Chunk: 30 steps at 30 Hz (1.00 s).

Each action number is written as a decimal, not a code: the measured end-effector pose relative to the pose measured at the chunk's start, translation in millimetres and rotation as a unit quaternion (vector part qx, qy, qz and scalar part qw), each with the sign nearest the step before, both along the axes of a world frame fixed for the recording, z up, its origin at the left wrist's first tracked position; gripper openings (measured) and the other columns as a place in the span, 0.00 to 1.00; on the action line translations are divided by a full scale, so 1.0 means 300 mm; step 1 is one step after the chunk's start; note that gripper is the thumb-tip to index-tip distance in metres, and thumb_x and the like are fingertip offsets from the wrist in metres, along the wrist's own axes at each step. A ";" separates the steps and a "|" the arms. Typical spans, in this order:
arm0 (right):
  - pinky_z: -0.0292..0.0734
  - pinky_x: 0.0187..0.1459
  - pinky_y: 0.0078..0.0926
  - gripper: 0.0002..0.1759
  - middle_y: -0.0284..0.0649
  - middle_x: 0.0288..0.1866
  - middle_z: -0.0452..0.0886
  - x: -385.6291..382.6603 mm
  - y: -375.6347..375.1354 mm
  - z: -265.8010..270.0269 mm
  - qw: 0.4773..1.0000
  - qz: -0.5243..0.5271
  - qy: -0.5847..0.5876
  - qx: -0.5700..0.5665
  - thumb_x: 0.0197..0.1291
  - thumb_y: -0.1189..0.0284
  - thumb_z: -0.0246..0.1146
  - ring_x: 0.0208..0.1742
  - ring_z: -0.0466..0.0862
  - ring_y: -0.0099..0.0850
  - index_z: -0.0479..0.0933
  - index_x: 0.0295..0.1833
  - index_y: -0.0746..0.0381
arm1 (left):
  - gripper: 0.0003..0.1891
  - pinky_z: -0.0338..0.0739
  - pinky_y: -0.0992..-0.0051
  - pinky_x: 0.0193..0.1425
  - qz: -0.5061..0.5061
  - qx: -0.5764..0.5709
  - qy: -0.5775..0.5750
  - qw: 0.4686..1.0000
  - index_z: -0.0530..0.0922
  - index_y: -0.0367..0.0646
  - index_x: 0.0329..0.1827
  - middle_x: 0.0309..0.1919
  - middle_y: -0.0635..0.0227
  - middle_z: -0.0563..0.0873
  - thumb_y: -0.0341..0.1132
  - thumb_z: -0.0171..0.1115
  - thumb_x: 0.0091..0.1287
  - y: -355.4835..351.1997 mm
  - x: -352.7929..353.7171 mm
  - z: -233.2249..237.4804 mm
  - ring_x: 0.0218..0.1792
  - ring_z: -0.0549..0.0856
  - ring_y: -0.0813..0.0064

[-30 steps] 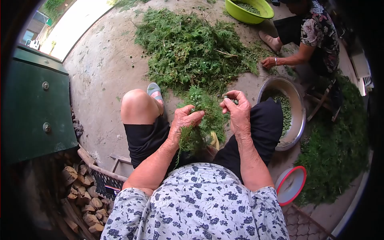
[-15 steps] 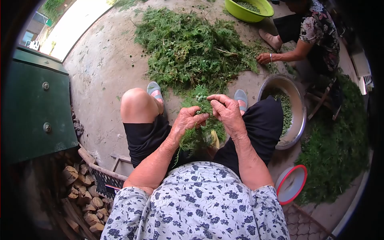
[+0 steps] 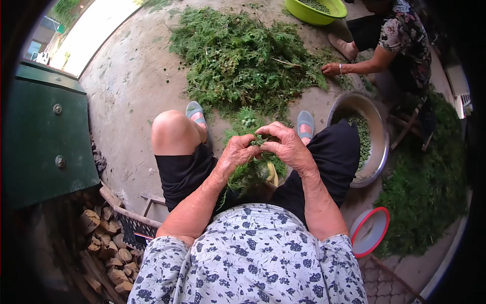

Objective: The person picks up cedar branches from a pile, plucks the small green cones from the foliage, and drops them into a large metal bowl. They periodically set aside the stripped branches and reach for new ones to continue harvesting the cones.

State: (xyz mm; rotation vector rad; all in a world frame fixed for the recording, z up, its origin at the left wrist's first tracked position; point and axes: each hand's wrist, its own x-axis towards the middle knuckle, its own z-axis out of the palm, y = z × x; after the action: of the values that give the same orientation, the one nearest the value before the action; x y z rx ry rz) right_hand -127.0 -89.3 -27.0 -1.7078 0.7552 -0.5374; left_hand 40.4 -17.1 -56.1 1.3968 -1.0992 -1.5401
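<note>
My left hand (image 3: pixel 237 152) is closed around a feathery green evergreen sprig (image 3: pixel 244 175), held between my knees. Close by on the right, my right hand (image 3: pixel 289 147) has its thumb and fingers pinched on small green cones of that sprig, at the left fingertips. Another cluster of round green cones (image 3: pixel 248 122) shows just beyond my hands. In front of my feet lies a big heap of cut evergreen branches (image 3: pixel 243 61). Beside my right knee, a steel basin (image 3: pixel 380 169) contains many loose green cones (image 3: pixel 363 139).
A co-worker's hand (image 3: pixel 332 69) reaches to the heap's right edge. Behind is a lime-green basin (image 3: pixel 309 17) with cones. Right are a red-rimmed basin (image 3: pixel 358 243) and more branches (image 3: pixel 425 202). Left are a green metal cabinet (image 3: pixel 40 137) and split firewood (image 3: pixel 119 256).
My right hand has come back from the far cone cluster toward my left fingertips. The co-worker's hand has shifted slightly up and left.
</note>
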 end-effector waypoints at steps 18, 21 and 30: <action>0.71 0.37 0.17 0.15 0.32 0.39 0.74 0.000 0.010 0.000 0.992 -0.067 -0.020 0.107 0.56 0.75 0.61 0.36 0.75 0.20 0.75 0.49 0.66 | 0.09 0.66 0.86 0.22 0.059 0.045 0.048 0.996 0.77 0.38 0.38 0.25 0.69 0.83 0.35 0.62 0.63 -0.004 -0.012 0.044 0.19 0.74 0.88; 0.74 0.37 0.23 0.14 0.38 0.34 0.77 0.011 0.011 -0.021 0.997 -0.067 -0.017 -0.017 0.51 0.74 0.63 0.35 0.79 0.26 0.78 0.44 0.65 | 0.10 0.67 0.85 0.21 0.039 0.016 0.020 0.999 0.76 0.38 0.37 0.25 0.69 0.83 0.36 0.62 0.63 -0.005 -0.014 0.017 0.19 0.74 0.87; 0.74 0.36 0.24 0.10 0.39 0.33 0.78 0.025 0.042 -0.017 0.991 -0.129 0.024 0.012 0.51 0.74 0.64 0.34 0.80 0.27 0.79 0.38 0.67 | 0.10 0.68 0.84 0.23 0.069 0.046 0.027 0.996 0.75 0.37 0.37 0.25 0.67 0.83 0.34 0.62 0.62 -0.003 -0.019 0.029 0.20 0.75 0.86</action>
State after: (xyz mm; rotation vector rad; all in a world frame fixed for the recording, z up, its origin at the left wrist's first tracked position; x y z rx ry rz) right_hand -119.6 -76.8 -32.0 -1.6149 1.0223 -0.6633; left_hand 34.8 -18.0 -47.4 1.4533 -0.8906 -1.5348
